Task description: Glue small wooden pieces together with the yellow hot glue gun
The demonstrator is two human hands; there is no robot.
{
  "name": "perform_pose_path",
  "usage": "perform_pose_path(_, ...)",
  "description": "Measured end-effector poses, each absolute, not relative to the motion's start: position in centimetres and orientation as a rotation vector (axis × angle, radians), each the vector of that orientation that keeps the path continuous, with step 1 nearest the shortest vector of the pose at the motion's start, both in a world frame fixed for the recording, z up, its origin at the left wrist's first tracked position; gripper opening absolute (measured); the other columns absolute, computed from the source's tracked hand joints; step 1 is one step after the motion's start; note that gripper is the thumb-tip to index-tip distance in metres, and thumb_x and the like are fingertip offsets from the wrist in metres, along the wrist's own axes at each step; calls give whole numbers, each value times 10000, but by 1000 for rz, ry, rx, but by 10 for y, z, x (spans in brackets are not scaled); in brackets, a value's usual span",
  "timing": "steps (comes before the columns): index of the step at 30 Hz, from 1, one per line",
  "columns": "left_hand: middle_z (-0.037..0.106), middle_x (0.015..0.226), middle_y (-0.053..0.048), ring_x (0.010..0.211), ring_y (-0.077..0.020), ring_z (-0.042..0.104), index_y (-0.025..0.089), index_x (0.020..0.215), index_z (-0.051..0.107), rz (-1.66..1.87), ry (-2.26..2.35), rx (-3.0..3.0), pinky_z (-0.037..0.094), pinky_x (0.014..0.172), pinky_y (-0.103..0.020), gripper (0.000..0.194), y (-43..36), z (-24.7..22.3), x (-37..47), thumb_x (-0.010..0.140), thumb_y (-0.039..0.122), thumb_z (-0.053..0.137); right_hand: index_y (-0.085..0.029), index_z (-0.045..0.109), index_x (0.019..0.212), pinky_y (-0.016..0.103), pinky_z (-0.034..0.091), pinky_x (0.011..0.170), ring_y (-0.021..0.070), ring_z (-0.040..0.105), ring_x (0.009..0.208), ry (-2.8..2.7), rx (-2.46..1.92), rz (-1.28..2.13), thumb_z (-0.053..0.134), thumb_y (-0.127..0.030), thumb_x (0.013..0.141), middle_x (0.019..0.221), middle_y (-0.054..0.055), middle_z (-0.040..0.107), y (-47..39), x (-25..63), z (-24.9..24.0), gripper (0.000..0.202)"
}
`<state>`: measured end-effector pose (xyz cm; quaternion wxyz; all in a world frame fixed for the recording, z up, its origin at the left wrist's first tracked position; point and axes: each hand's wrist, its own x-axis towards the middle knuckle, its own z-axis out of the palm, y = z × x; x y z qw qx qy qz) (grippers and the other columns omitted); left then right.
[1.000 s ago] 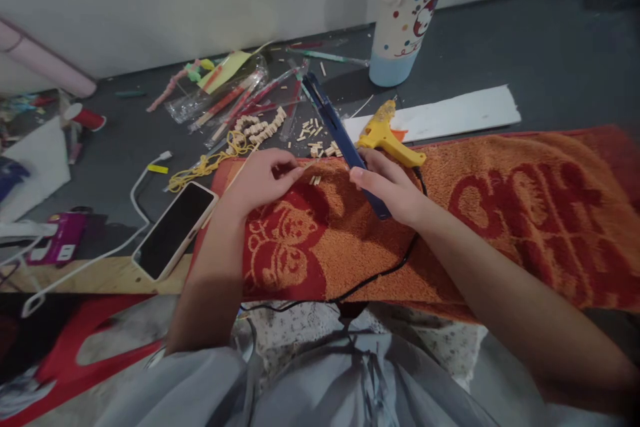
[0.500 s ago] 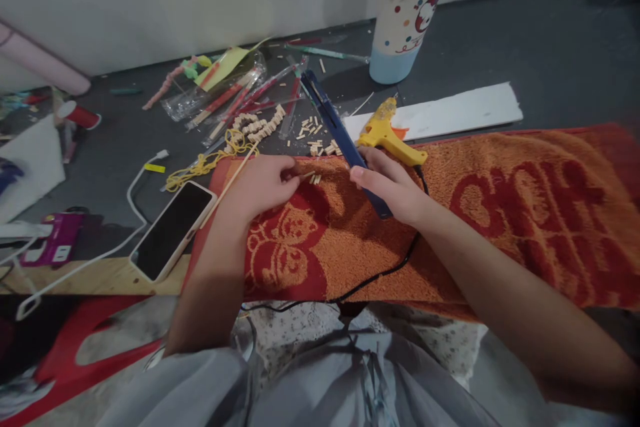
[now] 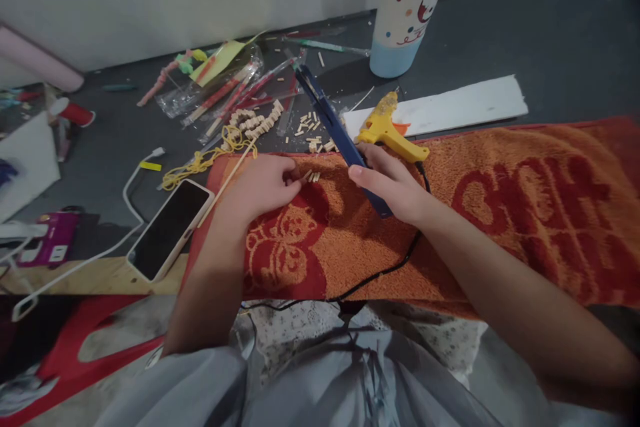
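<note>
My left hand (image 3: 267, 183) rests on the orange and red towel (image 3: 360, 247), its thumb and fingers pinched on a short thin wooden stick (image 3: 306, 175). Just past the fingertips lie several small cut wooden pieces (image 3: 315, 177). My right hand (image 3: 393, 183) is wrapped around a long dark-blue tool (image 3: 330, 120), tilted with its far end up and left; its exact kind I cannot tell. Behind that hand a yellow glue gun (image 3: 383, 123) lies partly on a white strip (image 3: 460, 107). A longer wooden stick (image 3: 227, 180) lies beside my left wrist.
More wooden bits (image 3: 307, 123), a beaded chain of wooden pieces (image 3: 265, 123), yellow string (image 3: 195, 170) and plastic-wrapped sticks (image 3: 225, 93) lie behind the towel. A phone (image 3: 170, 230) is at left, a bottle (image 3: 400, 33) at the back. A black cable (image 3: 380, 273) crosses the towel.
The view has shifted slightly. The blue tool's far end appears a little further left. Both hands stay nearly where they were, with the same holds.
</note>
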<state>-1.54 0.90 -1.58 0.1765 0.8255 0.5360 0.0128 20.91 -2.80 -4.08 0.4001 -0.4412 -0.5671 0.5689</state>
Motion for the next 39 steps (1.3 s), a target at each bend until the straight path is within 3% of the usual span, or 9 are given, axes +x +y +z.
perform_pose_path(26,710,727,-43,664,-165,600,165,739,697,-23,1499,2378,404,629,-293,213,4,-11,-9,752,293,528,-205,539,905,283,378,657,157,475,804,-1438,-1101,1447,625,-520,824,817,6,500,-28,209,-42,336)
perform_pose_path(39,700,703,-41,653,-170,592,171,728,691,-60,1534,2387,397,622,-299,208,1,-7,-5,749,309,537,-213,544,932,308,396,723,180,499,843,-1461,-1081,1452,625,-599,804,830,7,516,-27,211,-46,414)
